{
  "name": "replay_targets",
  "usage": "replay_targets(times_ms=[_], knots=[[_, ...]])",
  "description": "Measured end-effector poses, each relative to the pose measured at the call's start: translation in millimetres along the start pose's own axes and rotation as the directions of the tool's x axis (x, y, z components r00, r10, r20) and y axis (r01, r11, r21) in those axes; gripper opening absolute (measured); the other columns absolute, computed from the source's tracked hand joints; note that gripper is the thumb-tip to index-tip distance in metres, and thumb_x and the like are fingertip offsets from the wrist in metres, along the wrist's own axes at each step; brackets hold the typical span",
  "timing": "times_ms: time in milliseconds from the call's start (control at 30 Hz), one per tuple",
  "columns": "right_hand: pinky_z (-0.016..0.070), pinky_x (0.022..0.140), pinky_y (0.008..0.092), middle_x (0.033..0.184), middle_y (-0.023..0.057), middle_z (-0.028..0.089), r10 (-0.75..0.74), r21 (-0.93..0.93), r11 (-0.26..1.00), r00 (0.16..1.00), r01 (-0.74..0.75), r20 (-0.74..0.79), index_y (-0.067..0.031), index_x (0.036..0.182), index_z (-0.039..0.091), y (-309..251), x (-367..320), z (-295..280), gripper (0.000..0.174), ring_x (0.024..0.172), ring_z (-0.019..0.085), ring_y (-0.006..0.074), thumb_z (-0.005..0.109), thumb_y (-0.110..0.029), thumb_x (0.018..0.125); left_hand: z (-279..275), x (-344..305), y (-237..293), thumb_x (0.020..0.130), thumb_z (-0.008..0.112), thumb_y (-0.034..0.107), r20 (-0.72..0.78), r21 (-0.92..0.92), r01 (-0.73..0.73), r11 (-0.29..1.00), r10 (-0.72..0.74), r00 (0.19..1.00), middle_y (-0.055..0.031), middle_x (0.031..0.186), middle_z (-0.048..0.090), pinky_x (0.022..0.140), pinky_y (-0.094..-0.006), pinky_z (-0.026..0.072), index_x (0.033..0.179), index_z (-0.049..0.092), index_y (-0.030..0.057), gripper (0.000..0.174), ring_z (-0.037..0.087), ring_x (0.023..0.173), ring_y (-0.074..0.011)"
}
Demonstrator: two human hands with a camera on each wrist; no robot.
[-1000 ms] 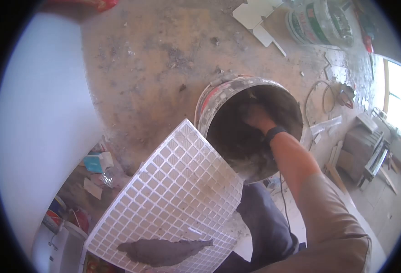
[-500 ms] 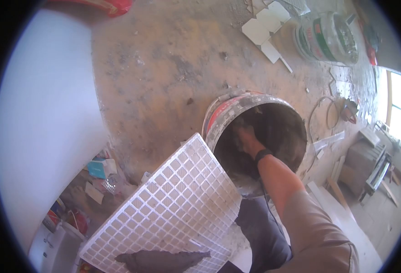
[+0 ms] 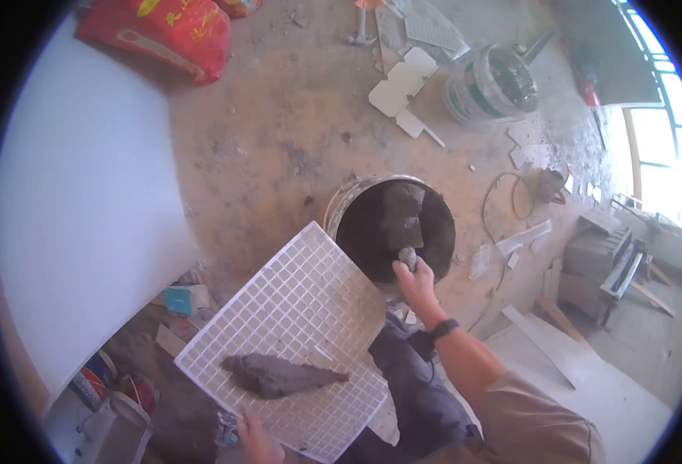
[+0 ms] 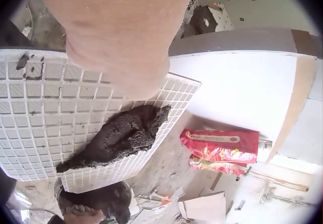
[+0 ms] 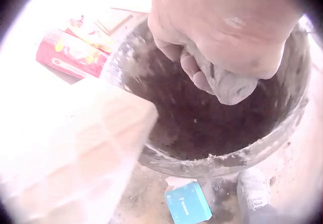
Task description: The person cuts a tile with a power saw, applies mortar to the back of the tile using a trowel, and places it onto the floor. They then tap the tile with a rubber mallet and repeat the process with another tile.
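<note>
A large tile [image 3: 290,294] is tilted with its white gridded back facing up. Dark mortar [image 3: 279,375] lies in a long lump near its lower end, also seen as a mound [image 4: 123,135] in the left wrist view. My left hand [image 3: 259,441] grips the tile's lower left edge. With my right hand [image 3: 420,290] I hold a trowel by its thick, crusted handle [image 5: 229,85]. The trowel's blade [image 3: 403,216], coated in grey mortar, is over the mouth of a bucket [image 3: 339,203]. The bucket's inside is dark, and one tile corner comes close to its rim.
A red bag [image 3: 174,35] lies at the upper left beside a white panel [image 3: 85,162]. Farther off are a second bucket [image 3: 472,89], a hammer [image 3: 362,29] and broken tile pieces [image 3: 403,85]. A tile cutter [image 3: 608,267] stands at right; a blue box [image 3: 178,300] lies at left.
My right hand has come up from deep inside the bucket, bringing the trowel into sight. My left hand now shows at the tile's edge. The head view has shifted, showing more of the red bag.
</note>
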State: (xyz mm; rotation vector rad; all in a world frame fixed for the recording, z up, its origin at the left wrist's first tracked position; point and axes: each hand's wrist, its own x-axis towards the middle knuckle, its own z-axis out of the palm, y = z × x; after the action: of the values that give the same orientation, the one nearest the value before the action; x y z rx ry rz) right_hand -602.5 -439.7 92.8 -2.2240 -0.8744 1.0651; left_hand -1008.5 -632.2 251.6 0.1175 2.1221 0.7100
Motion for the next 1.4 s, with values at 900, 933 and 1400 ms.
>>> replay_targets(times_ms=[900,933,1400], knots=[[0.0531,0.077,0.0528,0.093,0.0278,0.068,0.053,-0.505,0.570,0.585,0.648,0.809,0.0018,0.106,0.057,-217.4,-268.7,-46.8,0.047,0.090,0.068,0.0451,0.053,-0.044,0.100,-1.9,32.9,50.7,0.106,0.046,0.038,0.326,-0.121,0.061,0.991,-0.019,0.945,-0.0147,0.113,0.062,0.088,-0.0378,0.0461,0.126,0.053,-0.0087,0.051,0.055,0.099,-0.0207],[0.0532,0.076,0.0526,0.092,0.0275,0.068,0.061,-0.546,0.570,0.631,0.614,0.773,0.0001,0.108,0.057,-204.0,-252.3,-36.6,0.044,0.090,0.068,0.0447,0.053,-0.043,0.100,0.4,34.3,49.1,0.106,0.046,0.038,0.319,-0.082,0.003,0.997,0.024,0.947,-0.0154,0.112,0.062,0.088,-0.0380,0.0462,0.127,0.053,-0.0099,0.052,0.055,0.098,-0.0207],[0.0548,0.069,0.0448,0.091,0.0225,0.066,0.143,-0.526,0.557,0.550,0.643,0.823,-0.0068,0.120,0.060,-141.8,-165.7,-55.4,0.026,0.085,0.070,0.0333,0.048,-0.020,0.101,11.0,38.1,27.9,0.108,0.039,0.040,0.203,-0.137,-0.081,0.987,0.107,0.973,-0.0276,0.143,0.051,0.109,-0.0396,0.0384,0.142,0.042,-0.0137,0.064,0.050,0.131,-0.0327]])
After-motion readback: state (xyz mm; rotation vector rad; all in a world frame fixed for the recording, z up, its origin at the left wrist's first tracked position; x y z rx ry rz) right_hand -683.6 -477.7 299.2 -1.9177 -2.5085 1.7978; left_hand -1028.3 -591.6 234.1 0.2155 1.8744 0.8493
